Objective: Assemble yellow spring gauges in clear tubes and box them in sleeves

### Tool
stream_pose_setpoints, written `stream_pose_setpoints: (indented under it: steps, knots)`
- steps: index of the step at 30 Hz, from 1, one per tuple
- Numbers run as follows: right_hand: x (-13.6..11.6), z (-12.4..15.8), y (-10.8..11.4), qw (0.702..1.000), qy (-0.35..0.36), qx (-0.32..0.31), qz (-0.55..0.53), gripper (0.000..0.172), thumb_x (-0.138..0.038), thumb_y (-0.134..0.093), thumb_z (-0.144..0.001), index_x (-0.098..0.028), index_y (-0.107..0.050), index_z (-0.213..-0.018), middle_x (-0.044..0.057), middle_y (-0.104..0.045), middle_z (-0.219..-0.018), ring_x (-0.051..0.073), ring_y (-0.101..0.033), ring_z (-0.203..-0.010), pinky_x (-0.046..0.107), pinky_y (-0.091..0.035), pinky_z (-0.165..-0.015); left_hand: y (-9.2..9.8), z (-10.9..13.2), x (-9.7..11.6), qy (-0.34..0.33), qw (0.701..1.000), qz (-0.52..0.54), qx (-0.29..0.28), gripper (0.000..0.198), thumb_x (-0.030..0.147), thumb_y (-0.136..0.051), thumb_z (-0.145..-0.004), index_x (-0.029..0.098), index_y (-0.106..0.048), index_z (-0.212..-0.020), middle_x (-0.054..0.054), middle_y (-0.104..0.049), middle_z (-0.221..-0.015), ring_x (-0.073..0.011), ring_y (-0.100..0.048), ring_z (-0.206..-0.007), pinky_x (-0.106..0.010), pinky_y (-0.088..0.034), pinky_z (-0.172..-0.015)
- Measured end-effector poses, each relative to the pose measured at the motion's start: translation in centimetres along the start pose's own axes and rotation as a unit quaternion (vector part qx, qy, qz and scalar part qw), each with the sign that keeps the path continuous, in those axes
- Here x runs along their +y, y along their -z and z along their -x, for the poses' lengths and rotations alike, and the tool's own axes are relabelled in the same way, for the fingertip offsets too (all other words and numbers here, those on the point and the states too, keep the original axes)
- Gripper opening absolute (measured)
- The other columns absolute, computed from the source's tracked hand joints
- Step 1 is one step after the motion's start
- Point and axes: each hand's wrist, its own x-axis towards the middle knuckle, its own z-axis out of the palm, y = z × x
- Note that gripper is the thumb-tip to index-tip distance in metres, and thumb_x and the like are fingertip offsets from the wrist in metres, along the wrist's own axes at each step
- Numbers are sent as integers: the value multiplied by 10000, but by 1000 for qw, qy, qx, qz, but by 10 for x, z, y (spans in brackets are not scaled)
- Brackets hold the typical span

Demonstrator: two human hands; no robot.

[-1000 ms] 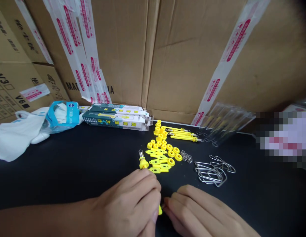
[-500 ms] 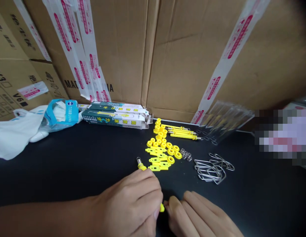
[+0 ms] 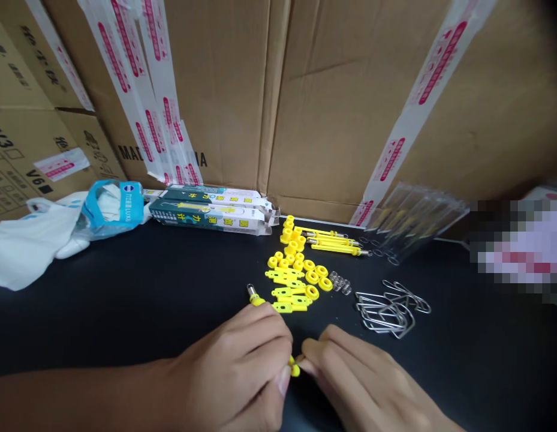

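Note:
My left hand [image 3: 242, 366] is closed around a yellow spring-scale rod [image 3: 258, 300]. At the rod's upper end, a small metal spring with a loop sticks out above my knuckles. The rod's lower yellow tip shows below my thumb. My right hand [image 3: 359, 378] is pinched closed, its fingertips right at that lower tip. Whatever small thing they hold is hidden. Just beyond my hands lie yellow flat slotted pieces [image 3: 285, 292], yellow rings [image 3: 324, 283], and small yellow caps [image 3: 285, 260].
Bent wire hooks [image 3: 388, 318] and small coiled springs [image 3: 340, 283] lie to the right. Behind are finished-looking yellow rods [image 3: 334, 243] and clear tubes [image 3: 415, 219]. Printed boxes [image 3: 210, 217], a blue packet [image 3: 131, 204] and white cloth [image 3: 35, 243] sit left, before cardboard cartons [image 3: 350, 120].
My right hand has moved up and slightly left, bringing its fingertips against the rod's lower tip. My left hand and the rod have shifted slightly up.

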Motion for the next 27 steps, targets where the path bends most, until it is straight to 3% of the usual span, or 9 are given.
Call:
stream_pose_setpoints:
  steps: [3, 5, 8, 11, 14, 19, 23, 24, 27]
  knots:
    - [6, 1, -4, 978, -100, 15, -183, 319, -244, -339, -1080, -193, -582, -879, 23, -663, -723, 143, -621, -596, 234, -508, -561, 1, -2, 0, 2, 999, 19, 25, 200, 23, -409, -880, 122, -580, -850, -109, -632, -846, -212, -560, -829, -350, -540, -816]
    - [6, 3, -7, 935, -199, 1, -292, 254, -316, -391, -1071, -219, -594, -952, 4, -672, -780, 128, -637, -657, 203, -509, -615, 1, -3, 0, -7, 999, 22, 38, 191, 6, -430, -873, 108, -591, -861, -128, -647, -890, -215, -587, -898, -335, -551, -878]
    - [3, 5, -8, 832, -330, -36, -445, 412, -486, -334, -1058, -231, -636, -940, 6, -692, -782, 140, -658, -700, 222, -526, -687, -2, -2, -3, -33, 997, -6, 63, 214, -11, -427, -872, 110, -602, -848, -133, -665, -904, -223, -623, -985, -325, -541, -973]
    - [0, 3, -9, 725, -404, -35, -556, 499, -595, -395, -1002, -209, -669, -846, 30, -700, -748, 167, -659, -681, 271, -543, -689, -6, 1, -7, -71, 991, -57, 95, 253, 7, -394, -889, 109, -625, -895, -132, -685, -935, -228, -642, -1064, -336, -500, -1063]
    - [-1, -1, -8, 658, -446, -29, -606, 482, -650, -557, -902, -206, -721, -815, 25, -684, -714, 172, -642, -632, 292, -549, -657, -10, 3, -10, -92, 986, -109, 84, 264, 64, -409, -948, 133, -652, -1026, -118, -708, -1104, -214, -595, -1221, -302, -460, -1102]
    - [1, -7, 0, 623, -438, -76, -644, 421, -648, -672, -821, -247, -795, -870, 2, -655, -721, 152, -610, -677, 271, -530, -717, -22, 6, -8, -114, 977, -120, 136, 232, 134, -434, -1003, 167, -654, -1068, -69, -728, -1080, -168, -567, -1248, -267, -442, -1111]
    - [7, -3, 0, 605, -436, -19, -666, 224, -452, -817, -785, -278, -791, -925, -10, -686, -834, 120, -616, -761, 207, -518, -745, -29, 11, -4, -24, 964, -131, 229, 256, 52, -448, -908, 218, -605, -791, -61, -619, -1131, -201, -541, -1175, -329, -476, -1032]
    - [8, -2, -1, 603, -425, -2, -675, 193, -421, -824, -789, -278, -789, -915, -10, -694, -834, 112, -621, -752, 195, -520, -725, -27, 13, -3, -17, 966, -132, 221, 243, 61, -442, -893, 210, -579, -757, -74, -572, -1176, -219, -524, -1161, -340, -481, -1001]
    - [12, -2, -5, 607, -398, 40, -687, 126, -376, -801, -826, -267, -786, -887, -7, -702, -804, 97, -619, -680, 179, -528, -626, -15, 14, -4, 15, 990, -97, 105, 206, 63, -417, -864, 190, -573, -819, -99, -520, -1112, -241, -508, -1061, -339, -488, -883]
